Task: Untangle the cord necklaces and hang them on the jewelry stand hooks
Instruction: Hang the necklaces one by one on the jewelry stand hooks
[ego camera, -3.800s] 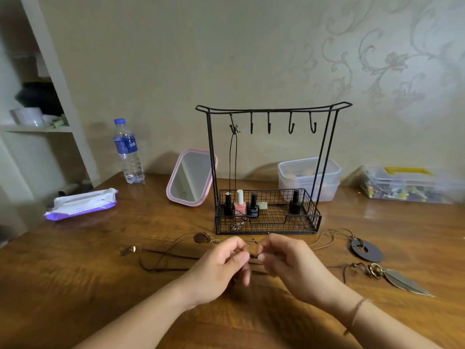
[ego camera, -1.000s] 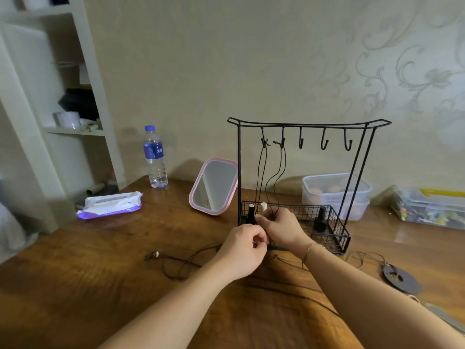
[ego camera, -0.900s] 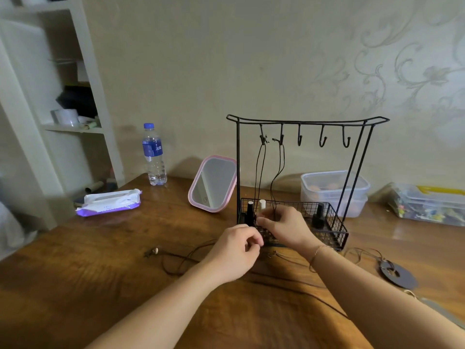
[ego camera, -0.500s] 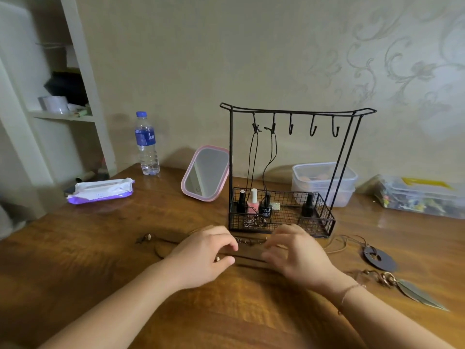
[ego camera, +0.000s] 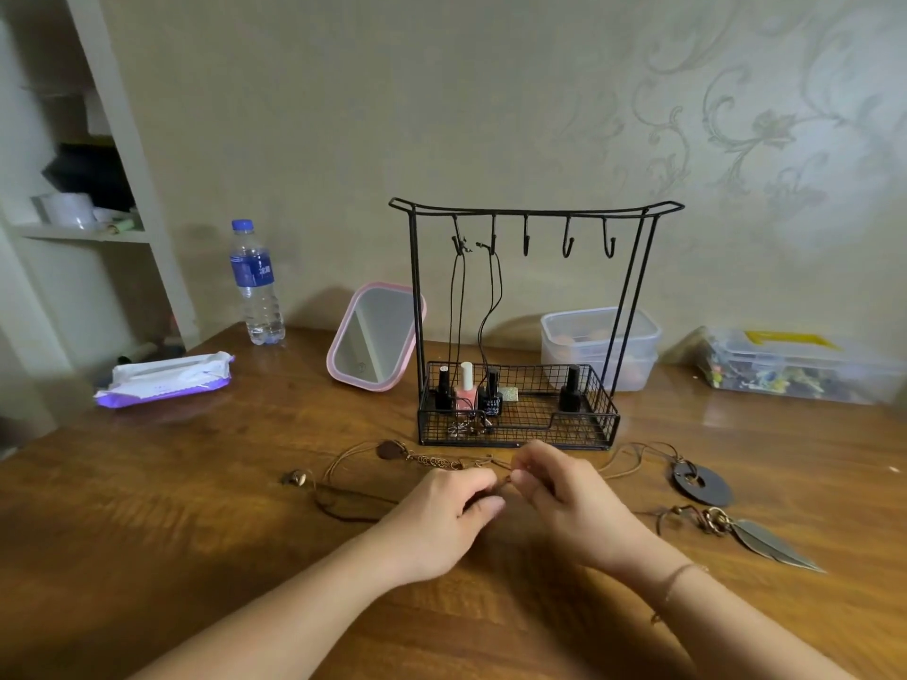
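Observation:
A black wire jewelry stand (ego camera: pixel 535 209) stands at mid table, with two dark cord necklaces (ego camera: pixel 483 306) hanging from its two leftmost hooks into the basket. Tangled brown cords (ego camera: pixel 353 498) lie on the table in front of it. Among them are a brown oval pendant (ego camera: pixel 387 450), a dark disc pendant (ego camera: pixel 702 485) and a metal leaf pendant (ego camera: pixel 765 542). My left hand (ego camera: pixel 441 512) and my right hand (ego camera: pixel 564 493) meet just before the stand, both pinching a brown cord between fingertips.
Nail polish bottles (ego camera: pixel 466 392) stand in the stand's basket. A pink mirror (ego camera: pixel 375 336), a water bottle (ego camera: pixel 255 282) and a wipes pack (ego camera: pixel 164 380) sit at left. Plastic containers (ego camera: pixel 599 346) and a clear box (ego camera: pixel 790 365) line the wall at right. White shelves (ego camera: pixel 83 233) rise at far left.
A second necklace now hangs on the stand. My hands have come back from the basket to the table and closed on a cord of the tangle.

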Motion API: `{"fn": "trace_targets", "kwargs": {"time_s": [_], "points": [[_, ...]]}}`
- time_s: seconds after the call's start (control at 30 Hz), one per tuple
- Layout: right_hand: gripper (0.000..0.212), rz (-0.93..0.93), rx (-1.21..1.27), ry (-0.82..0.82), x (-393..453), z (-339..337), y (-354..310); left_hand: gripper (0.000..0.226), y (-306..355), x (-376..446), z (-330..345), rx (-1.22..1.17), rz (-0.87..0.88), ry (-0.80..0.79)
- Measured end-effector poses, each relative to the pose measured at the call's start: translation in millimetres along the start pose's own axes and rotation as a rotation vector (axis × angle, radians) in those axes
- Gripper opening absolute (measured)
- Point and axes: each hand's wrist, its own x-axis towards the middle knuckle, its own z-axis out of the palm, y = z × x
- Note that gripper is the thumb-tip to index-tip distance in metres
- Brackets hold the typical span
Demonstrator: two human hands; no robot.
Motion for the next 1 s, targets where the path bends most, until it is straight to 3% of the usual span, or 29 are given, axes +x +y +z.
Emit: {"fn": "trace_targets", "kwargs": {"time_s": [0.13, 0.23, 0.43, 0.53, 0.7, 1.0], "points": [[0.038, -0.043, 0.045, -0.173, -1.5, -28.1, 0.7, 0.027, 12.7, 4.5, -1.3, -0.109, 0.015, -0.082], [0.037, -0.034, 0.107, -0.289, -1.5, -44.6, 3.9, 0.031, 19.1, 9.3, -8.1, -0.108, 0.079, -0.063], [0.034, 0.020, 0.565, -0.306, 7.0, -89.2, 8.2, 0.016, 23.9, 30.2, -59.8, -0.380, 0.115, 0.189], [0.033, -0.004, 0.669, -0.194, 28.7, -114.6, -9.4, 0.009, 48.2, 48.4, -87.6, -0.399, 0.144, 0.351], [0.026, -0.015, 0.554, 0.160, 71.9, -133.6, -46.8, 0.014, 73.4, 93.0, -114.3, -0.343, 0.113, 0.773], [0.028, 0.044, 0.178, 0.504, 133.9, -118.3, -61.8, 0.018, 77.9, 131.7, -132.5, -0.213, -0.117, 0.916]]}}
